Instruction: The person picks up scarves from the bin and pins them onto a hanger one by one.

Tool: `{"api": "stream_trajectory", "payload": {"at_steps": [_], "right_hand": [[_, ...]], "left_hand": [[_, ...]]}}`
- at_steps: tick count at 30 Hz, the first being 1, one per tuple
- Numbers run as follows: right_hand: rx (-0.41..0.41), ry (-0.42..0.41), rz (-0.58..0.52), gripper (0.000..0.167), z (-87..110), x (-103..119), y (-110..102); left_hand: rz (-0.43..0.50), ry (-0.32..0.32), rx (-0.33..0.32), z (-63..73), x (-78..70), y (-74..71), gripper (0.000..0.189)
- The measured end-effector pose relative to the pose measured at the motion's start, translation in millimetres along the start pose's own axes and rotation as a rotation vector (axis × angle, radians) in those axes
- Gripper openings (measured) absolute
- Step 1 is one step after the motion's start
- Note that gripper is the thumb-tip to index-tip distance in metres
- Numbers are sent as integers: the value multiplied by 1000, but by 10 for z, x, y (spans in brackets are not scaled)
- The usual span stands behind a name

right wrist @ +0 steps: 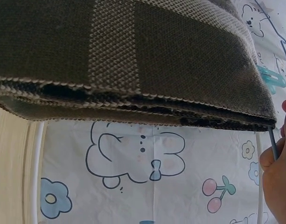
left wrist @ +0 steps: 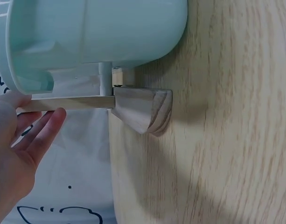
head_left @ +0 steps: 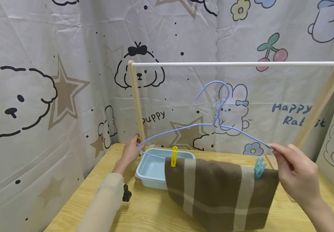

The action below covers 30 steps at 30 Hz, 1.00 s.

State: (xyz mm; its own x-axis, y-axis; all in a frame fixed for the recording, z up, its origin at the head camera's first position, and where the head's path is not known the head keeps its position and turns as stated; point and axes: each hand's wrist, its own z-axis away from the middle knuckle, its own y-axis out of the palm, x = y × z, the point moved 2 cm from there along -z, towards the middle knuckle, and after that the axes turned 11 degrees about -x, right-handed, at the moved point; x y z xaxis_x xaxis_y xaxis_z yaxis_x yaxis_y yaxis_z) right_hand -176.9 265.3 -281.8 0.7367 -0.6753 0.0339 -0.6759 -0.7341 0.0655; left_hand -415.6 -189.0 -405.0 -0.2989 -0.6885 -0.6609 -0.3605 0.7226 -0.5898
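Note:
A blue wire hanger (head_left: 184, 128) is held up by my right hand (head_left: 299, 172), which pinches its right corner. Over its lower bar hangs a folded brown checked cloth (head_left: 216, 190), knitted in the right wrist view. A yellow clothespin (head_left: 174, 157) clips the cloth on the left, and a teal clothespin (head_left: 260, 168) on the right. My left hand (head_left: 130, 151) grips the left wooden post (left wrist: 82, 102) of a drying rack low down, fingers round it. The hanger's left corner overlaps that hand in the head view; whether they touch I cannot tell.
The rack's white rail (head_left: 236, 64) runs above the hanger. A light blue basin (head_left: 151, 183) stands on the wooden table (head_left: 143, 212), behind the cloth's left side and close to the left post. The right post (head_left: 322, 103) rises behind my right hand. Printed curtains (head_left: 181, 38) surround the table.

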Motion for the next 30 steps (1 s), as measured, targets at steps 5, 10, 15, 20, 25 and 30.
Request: {"api": "stream_trajectory", "payload": {"at_steps": [5, 10, 15, 20, 25, 30], "right_hand": [[-18, 4, 16, 35, -40, -13, -35], [-28, 0, 40, 36, -97, -48, -68], [-26, 1, 90, 38, -176, -98, -138], [-24, 5, 153, 40, -287, -132, -212], [-12, 14, 233, 40, -391, -170, -308], [19, 64, 275, 35, -434, -271, -433]], "left_hand": [[-11, 2, -13, -4, -1, 13, 47], [0, 4, -20, -11, 1, 3, 45], [18, -13, -14, -10, -1, 1, 43], [28, -30, -3, -4, -18, -7, 45], [9, -35, 2, -4, -31, -8, 45], [5, -40, 3, -1, -39, -8, 46]]}}
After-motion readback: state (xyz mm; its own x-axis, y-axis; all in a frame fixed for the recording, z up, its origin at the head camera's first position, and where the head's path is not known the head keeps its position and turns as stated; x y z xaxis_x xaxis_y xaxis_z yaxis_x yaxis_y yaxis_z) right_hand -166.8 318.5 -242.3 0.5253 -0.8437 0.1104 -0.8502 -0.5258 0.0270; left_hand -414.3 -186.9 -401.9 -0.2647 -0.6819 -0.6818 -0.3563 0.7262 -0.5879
